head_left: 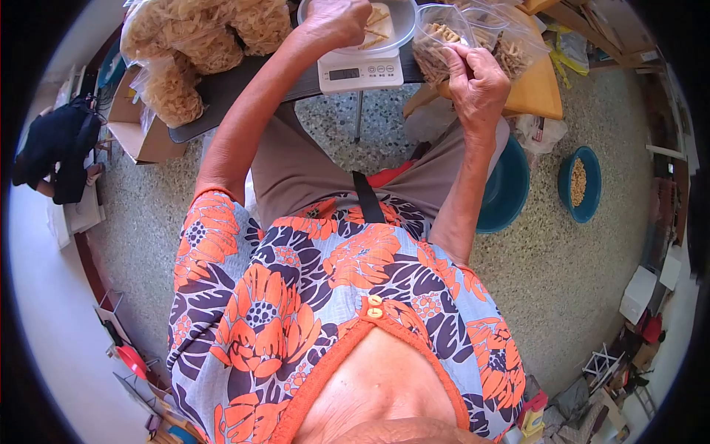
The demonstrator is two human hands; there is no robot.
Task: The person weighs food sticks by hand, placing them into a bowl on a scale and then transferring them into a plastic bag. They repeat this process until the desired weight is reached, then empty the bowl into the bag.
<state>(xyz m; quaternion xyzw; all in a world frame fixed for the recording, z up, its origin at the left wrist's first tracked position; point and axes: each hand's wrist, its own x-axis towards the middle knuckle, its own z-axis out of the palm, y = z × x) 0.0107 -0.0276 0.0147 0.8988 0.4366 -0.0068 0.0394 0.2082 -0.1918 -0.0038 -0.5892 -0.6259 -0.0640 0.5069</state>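
My left hand (336,24) is closed above a clear plastic bowl (406,31), at the top edge of the view; what its fingers hold, if anything, is hidden. A few thin, pale brown dried sticks (378,37) lie in the bowl. The bowl sits on a white digital scale (361,72), whose display is too small to read surely. Thumb and fingers of my right hand (479,85) pinch the edge of a clear plastic bag (436,46) containing short brown dried pieces.
Several bags of pale dried strips (188,44) are piled at the dark table's left. A wooden stool (543,92) stands at right. Teal basins (510,185) are on the floor, one holding tan pieces (577,182). Another person (63,148) bends at far left beside a cardboard box (137,126).
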